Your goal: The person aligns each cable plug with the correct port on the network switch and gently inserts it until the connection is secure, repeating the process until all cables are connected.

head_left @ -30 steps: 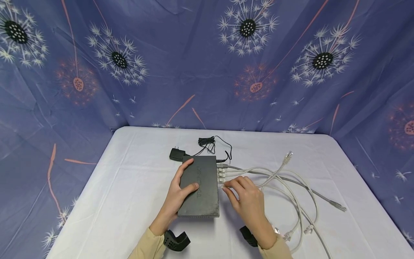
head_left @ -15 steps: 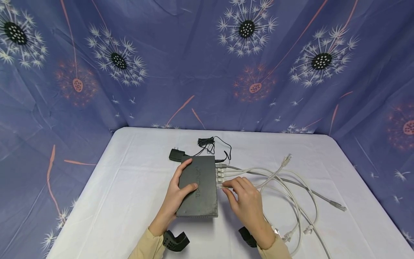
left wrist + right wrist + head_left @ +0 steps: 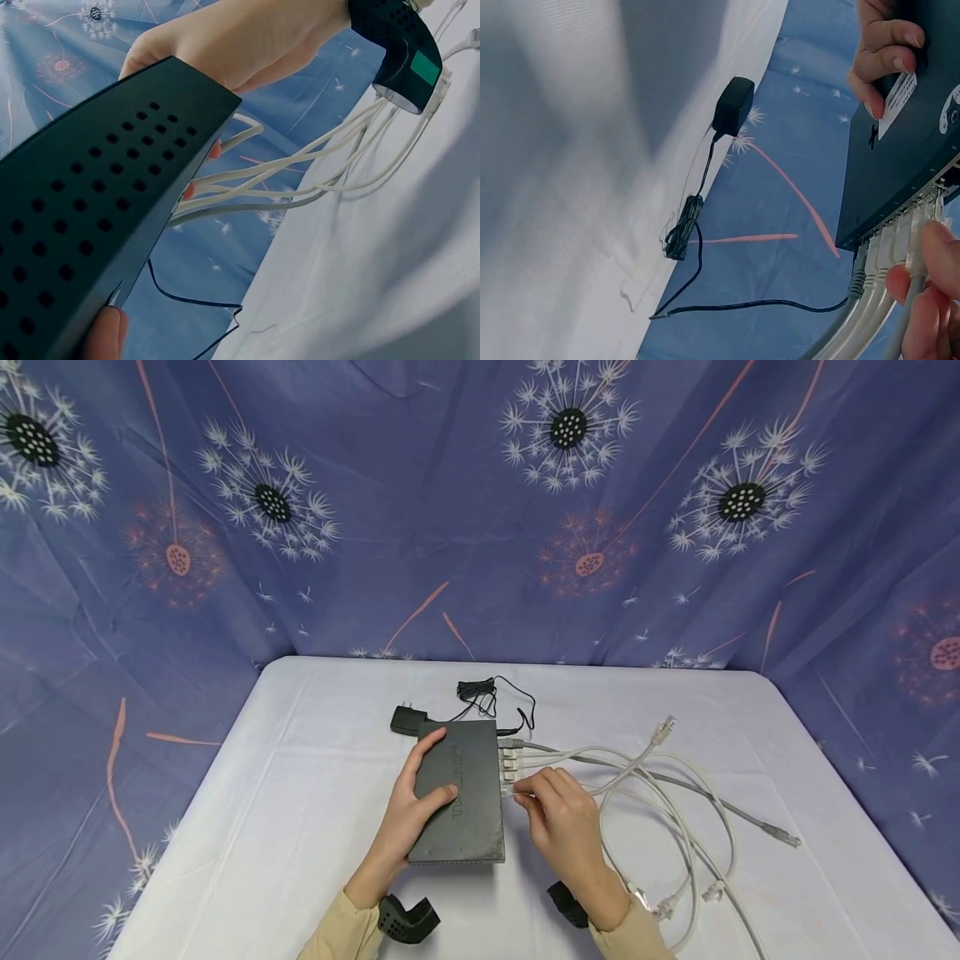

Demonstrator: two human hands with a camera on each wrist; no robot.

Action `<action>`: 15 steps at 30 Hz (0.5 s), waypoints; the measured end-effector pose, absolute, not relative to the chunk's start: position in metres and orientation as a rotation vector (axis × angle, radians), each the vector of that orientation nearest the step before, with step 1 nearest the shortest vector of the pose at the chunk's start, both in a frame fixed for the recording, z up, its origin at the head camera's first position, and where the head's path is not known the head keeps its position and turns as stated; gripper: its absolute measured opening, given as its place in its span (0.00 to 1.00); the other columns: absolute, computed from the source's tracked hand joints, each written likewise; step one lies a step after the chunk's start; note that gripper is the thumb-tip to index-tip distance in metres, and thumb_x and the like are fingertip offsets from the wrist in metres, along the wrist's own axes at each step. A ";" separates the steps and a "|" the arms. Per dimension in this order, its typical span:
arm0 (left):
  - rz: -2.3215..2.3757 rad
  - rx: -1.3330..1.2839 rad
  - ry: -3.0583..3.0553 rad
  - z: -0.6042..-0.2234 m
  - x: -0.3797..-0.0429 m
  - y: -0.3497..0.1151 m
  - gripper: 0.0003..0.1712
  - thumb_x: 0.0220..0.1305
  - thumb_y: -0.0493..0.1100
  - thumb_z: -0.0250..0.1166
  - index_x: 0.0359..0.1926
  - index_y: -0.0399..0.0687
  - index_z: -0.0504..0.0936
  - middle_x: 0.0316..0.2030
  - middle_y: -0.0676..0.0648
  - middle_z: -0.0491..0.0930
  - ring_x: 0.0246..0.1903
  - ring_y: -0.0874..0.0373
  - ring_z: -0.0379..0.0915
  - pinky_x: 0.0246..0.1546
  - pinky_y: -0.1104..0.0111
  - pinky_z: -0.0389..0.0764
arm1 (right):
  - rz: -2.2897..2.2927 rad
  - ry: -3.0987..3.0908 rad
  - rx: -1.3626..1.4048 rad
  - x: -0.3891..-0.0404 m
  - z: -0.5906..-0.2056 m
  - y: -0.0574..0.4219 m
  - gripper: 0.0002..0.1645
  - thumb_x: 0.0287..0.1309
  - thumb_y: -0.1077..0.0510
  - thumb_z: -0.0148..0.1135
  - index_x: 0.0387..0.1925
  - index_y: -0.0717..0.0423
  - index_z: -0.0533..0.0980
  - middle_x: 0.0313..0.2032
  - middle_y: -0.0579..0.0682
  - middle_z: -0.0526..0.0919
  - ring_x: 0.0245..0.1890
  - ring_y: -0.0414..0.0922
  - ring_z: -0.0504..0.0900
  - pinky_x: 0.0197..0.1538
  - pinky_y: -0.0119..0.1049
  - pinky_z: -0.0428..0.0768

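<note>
My left hand [image 3: 405,814] grips a black network switch [image 3: 472,831], thumb on its top and the other fingers under it, as the right wrist view shows. The switch is held above the white table with its ports facing right. My right hand [image 3: 567,827] pinches a pale Ethernet cable by its clear plug [image 3: 928,208], which is at a port in the row. Beside it, several Ethernet plugs [image 3: 885,247], one grey and the others whitish, sit in neighbouring ports. A thin black power cord [image 3: 765,306] runs to the same side of the switch.
A black power adapter [image 3: 408,720] and its bundled cord [image 3: 477,689] lie behind the switch. Looped whitish cables [image 3: 693,843] with loose plugs spread over the table on the right, along with a grey cable end [image 3: 780,835]. A patterned blue cloth [image 3: 480,527] hangs behind.
My right hand has shifted very slightly, its wrist moving a little left, while still pinching the plug at the port. The left hand and the switch stay almost still.
</note>
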State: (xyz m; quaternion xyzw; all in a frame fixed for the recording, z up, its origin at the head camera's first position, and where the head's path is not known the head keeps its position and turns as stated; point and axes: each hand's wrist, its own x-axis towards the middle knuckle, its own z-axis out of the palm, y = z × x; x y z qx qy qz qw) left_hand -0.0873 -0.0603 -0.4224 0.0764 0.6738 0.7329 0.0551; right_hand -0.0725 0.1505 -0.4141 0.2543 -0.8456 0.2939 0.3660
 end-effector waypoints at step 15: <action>2.215 0.232 2.059 -0.423 -0.088 -0.058 0.40 0.59 0.39 0.62 0.70 0.65 0.61 0.72 0.50 0.49 0.68 0.45 0.47 0.58 0.40 0.52 | 0.780 -2.126 0.675 -0.075 -0.415 0.148 0.06 0.47 0.70 0.66 0.25 0.58 0.79 0.23 0.46 0.77 0.23 0.44 0.72 0.26 0.34 0.70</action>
